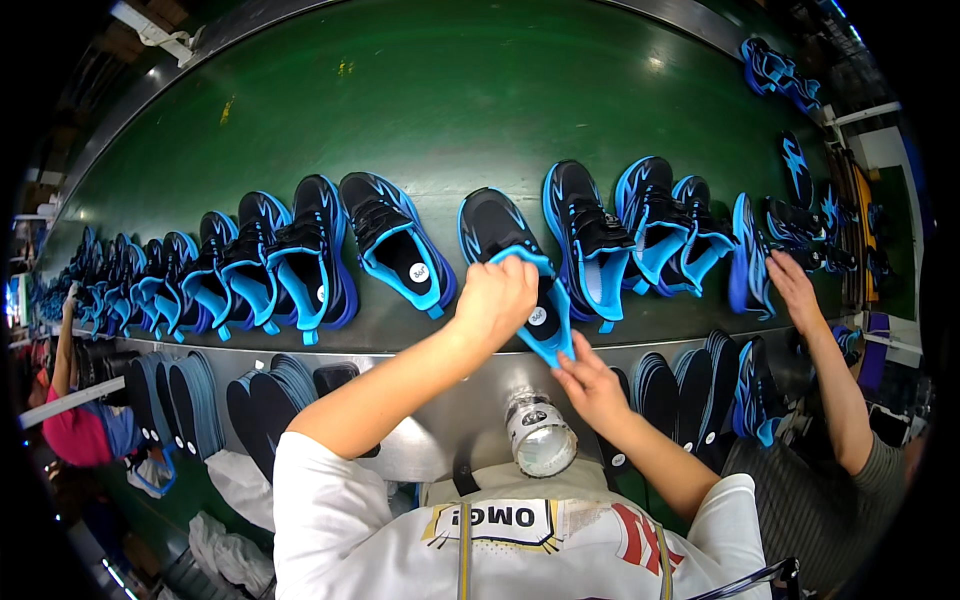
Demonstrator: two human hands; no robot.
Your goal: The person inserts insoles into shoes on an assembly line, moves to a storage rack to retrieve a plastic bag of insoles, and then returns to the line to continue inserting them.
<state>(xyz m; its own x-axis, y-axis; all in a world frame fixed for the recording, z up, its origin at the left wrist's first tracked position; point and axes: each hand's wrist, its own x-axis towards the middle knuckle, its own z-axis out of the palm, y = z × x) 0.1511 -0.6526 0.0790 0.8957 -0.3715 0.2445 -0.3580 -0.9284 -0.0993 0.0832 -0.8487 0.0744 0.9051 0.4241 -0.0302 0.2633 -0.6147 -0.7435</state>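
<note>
A black sneaker (490,222) with bright blue lining and sole edge lies toe-away in front of me on the green conveyor belt (450,110). My left hand (497,302) is closed over its tongue and front opening. At the blue heel collar, my right hand (595,385) grips the back edge between thumb and fingers. Inside the shoe a dark insole with a round white label (537,316) shows. Just left stands a matching sneaker (392,240), and to the right another one (588,235); neither is touched by my hands.
Rows of similar sneakers (305,250) run along the belt both ways. Stacked insoles (275,405) and more insoles (655,400) lie on the metal ledge. A clear round container (543,440) sits before my body. At right, a co-worker's hand (795,290) is beside a sneaker (748,260).
</note>
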